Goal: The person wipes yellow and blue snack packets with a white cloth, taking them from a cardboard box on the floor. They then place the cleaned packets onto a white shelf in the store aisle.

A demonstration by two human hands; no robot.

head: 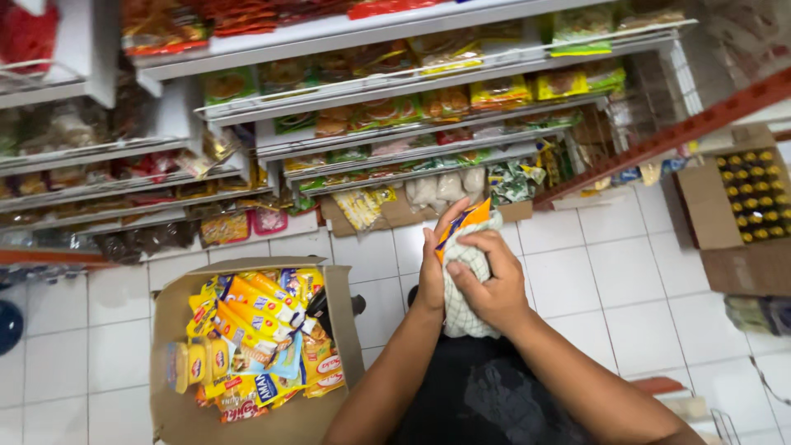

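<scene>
Your left hand (431, 276) grips an orange snack packet (463, 221) from its left side, fingers curled around the edge. Your right hand (486, 284) presses a white checked cloth (463, 284) against that packet, fingers clenched over the fabric. Both are held in front of your torso, above the white tiled floor (593, 272). Down to your left sits an open cardboard box (173, 330) packed with yellow and orange sachets (251, 338). Ahead, white store shelves (395, 82) carry rows of bagged snacks. To your right, well apart, a second carton (709, 206) holds dark bottles with yellow caps (754, 194).
</scene>
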